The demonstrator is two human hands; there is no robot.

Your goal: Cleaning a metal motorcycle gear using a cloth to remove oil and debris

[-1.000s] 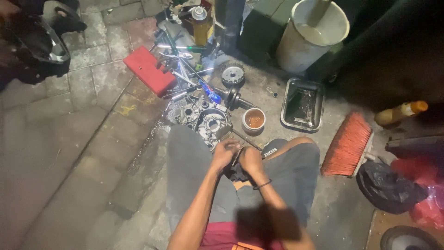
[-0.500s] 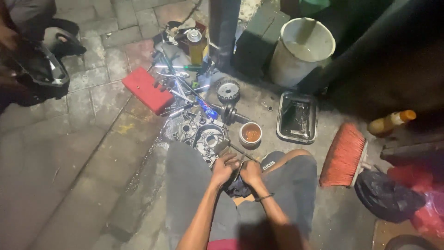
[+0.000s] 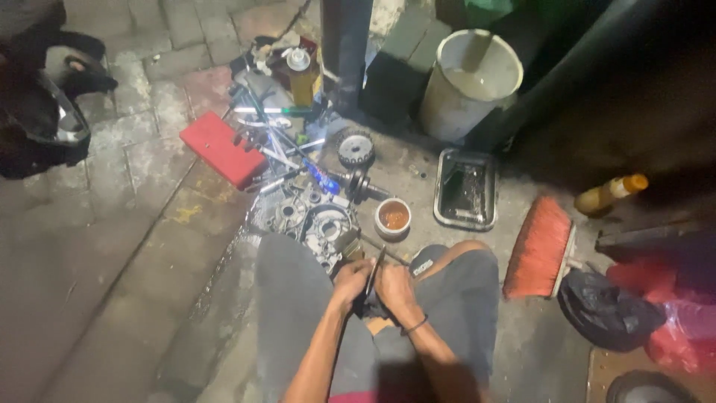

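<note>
I sit on the ground with my knees up in grey trousers. My left hand and my right hand are closed together over a small dark part held between my knees. A thin dark tool sticks up between the two hands. Just beyond my left knee lies a metal engine casing on the wet pavement. A small cup of brown liquid stands beside it.
A red box, loose tools and a gear lie further out. A white bucket, metal tray, orange brush, amber bottle and black bag sit to the right. Another person's feet are at the upper left.
The view has drifted, so everything sits slightly lower and more to the right. My hands stay closed together on the part between my knees.
</note>
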